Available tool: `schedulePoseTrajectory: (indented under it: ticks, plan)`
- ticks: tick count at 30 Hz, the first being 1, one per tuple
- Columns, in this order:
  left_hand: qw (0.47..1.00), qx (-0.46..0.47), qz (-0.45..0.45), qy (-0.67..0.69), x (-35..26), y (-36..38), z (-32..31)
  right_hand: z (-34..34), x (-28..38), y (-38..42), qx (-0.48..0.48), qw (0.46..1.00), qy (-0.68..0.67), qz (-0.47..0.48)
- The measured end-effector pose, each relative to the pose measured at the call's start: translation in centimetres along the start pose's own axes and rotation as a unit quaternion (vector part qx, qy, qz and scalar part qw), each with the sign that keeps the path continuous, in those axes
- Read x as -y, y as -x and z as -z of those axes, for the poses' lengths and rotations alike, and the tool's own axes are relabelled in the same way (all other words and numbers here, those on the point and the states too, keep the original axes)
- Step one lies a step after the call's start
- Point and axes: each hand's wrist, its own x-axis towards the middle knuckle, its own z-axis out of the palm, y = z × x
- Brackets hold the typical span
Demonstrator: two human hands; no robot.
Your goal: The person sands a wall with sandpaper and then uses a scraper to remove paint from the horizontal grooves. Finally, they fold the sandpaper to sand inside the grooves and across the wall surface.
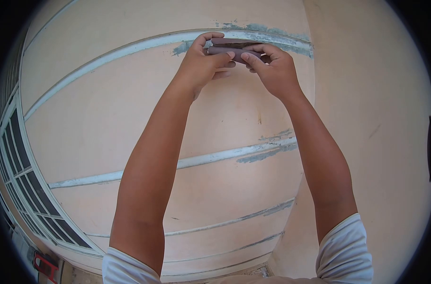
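Both arms reach up in front of me toward a pale wall. A dark brown folded sheet of sandpaper is between my two hands, its lower edge curled over into a roll. My left hand grips its left end, thumb along the front and index finger over the top. At the other end, my right hand pinches the sheet with the thumb in front and fingers behind. Directly behind the sheet runs a light blue band across the wall, with patchy grey scraped areas around it.
A second light blue band crosses the wall lower down, with thinner grooves beneath. The side wall meets it in a corner on the right. A barred window is at left. A red-and-black object sits at lower left.
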Motion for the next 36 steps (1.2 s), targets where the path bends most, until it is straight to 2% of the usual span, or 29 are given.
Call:
schedulePoseTrajectory:
  ticks: [1, 2, 3, 5, 7, 9, 11, 12, 14, 17, 21, 23, 24, 26, 28, 30, 32, 36]
  plan:
    - [0.996, -0.015, -0.038, -0.081, -0.2, -0.2, 0.2, -0.1, 0.2, -0.2, -0.043, 0.996, 0.047, 0.067]
    - [0.996, -0.015, -0.038, -0.081, -0.4, -0.4, 0.5, -0.2, 0.4, -0.4, -0.084, 0.983, 0.093, 0.135]
    - [0.994, -0.019, -0.038, -0.102, -0.6, -0.7, 0.8, -0.2, 0.3, -0.6, -0.082, 0.983, 0.093, 0.137]
    - [0.991, -0.026, -0.036, -0.123, -0.8, -0.9, 1.4, -0.2, -0.1, -1.0, -0.098, 0.952, 0.133, 0.257]
    - [0.983, -0.039, -0.049, -0.175, -0.9, -0.8, 1.8, -0.4, -0.1, -1.1, -0.080, 0.956, 0.141, 0.245]
    - [0.985, -0.047, -0.042, -0.160, -0.5, -0.5, 1.9, -0.8, 0.0, -1.2, -0.061, 0.959, 0.149, 0.231]
    - [0.987, -0.053, -0.037, -0.147, -0.2, -0.3, 1.9, -1.7, 0.2, -1.3, -0.045, 0.989, -0.035, 0.135]
    - [0.991, -0.064, -0.027, -0.110, 0.0, -0.3, 1.9, -2.3, 0.5, -1.1, -0.046, 0.989, -0.036, 0.135]
    - [0.994, -0.075, -0.019, -0.073, 0.5, -0.2, 1.7, -3.3, 1.1, -0.5, -0.145, 0.979, -0.124, 0.077]
    - [0.996, -0.089, -0.011, 0.000, 0.8, 0.5, 1.3, -3.6, 1.0, -0.6, -0.128, 0.980, -0.131, 0.077]
    - [0.998, -0.064, -0.015, -0.016, 0.7, 1.3, 0.9, -2.9, 1.3, -0.1, -0.073, 0.991, -0.102, 0.048]
    - [0.997, -0.056, -0.027, -0.038, 0.4, 1.4, 0.7, -2.3, 1.0, 0.0, -0.061, 0.991, -0.050, 0.109]
    - [0.996, -0.058, -0.037, -0.059, 0.2, 1.4, 0.7, -1.7, 1.0, 0.0, -0.062, 0.991, -0.050, 0.109]
    - [0.994, -0.059, -0.048, -0.081, -0.3, 1.4, 0.9, -0.4, 1.2, 0.0, -0.002, 0.994, -0.041, 0.099]
    - [0.989, -0.012, -0.016, -0.143, -1.3, 1.3, 1.1, 1.0, 1.9, 0.3, 0.017, 0.995, -0.033, 0.096]
    - [0.986, 0.000, -0.023, -0.164, -2.0, 1.2, 1.1, 1.8, 2.8, 0.9, 0.037, 0.995, -0.025, 0.094]
    - [0.982, 0.012, -0.029, -0.186, -2.2, 0.7, 1.3, 2.1, 3.3, 1.3, 0.102, 0.985, 0.073, 0.118]
    - [0.977, 0.016, -0.053, -0.207, -1.4, 0.5, 2.2, 1.3, 2.2, 1.4, 0.110, 0.984, 0.073, 0.121]
